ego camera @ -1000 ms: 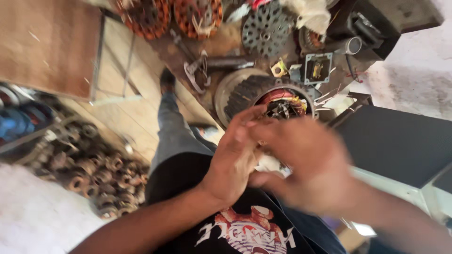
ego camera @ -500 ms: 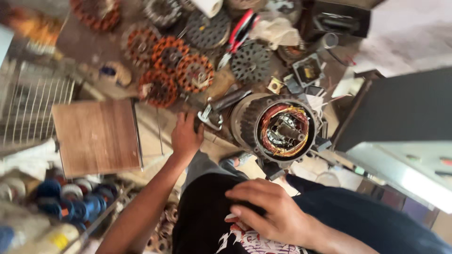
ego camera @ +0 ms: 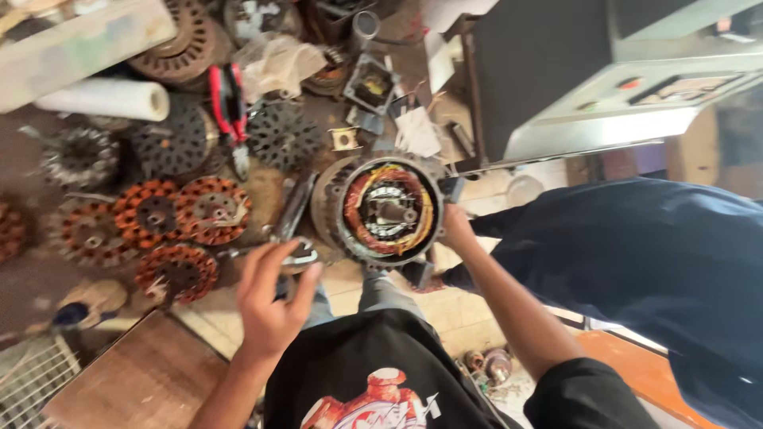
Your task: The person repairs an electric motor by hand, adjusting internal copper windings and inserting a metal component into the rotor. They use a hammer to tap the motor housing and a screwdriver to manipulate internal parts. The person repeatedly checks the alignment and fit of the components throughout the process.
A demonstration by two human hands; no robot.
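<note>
Far left we see wound stators (ego camera: 181,213) on the cluttered desk (ego camera: 32,278), red-handled pliers (ego camera: 228,107) above them. Our left hand (ego camera: 270,306) has its fingers (ego camera: 298,278) curled loosely on a metal wrench (ego camera: 292,218). Just right sits the motor stator (ego camera: 388,210), copper windings facing up. Our right hand (ego camera: 457,230) touches its right rim; we cannot tell its grip.
</note>
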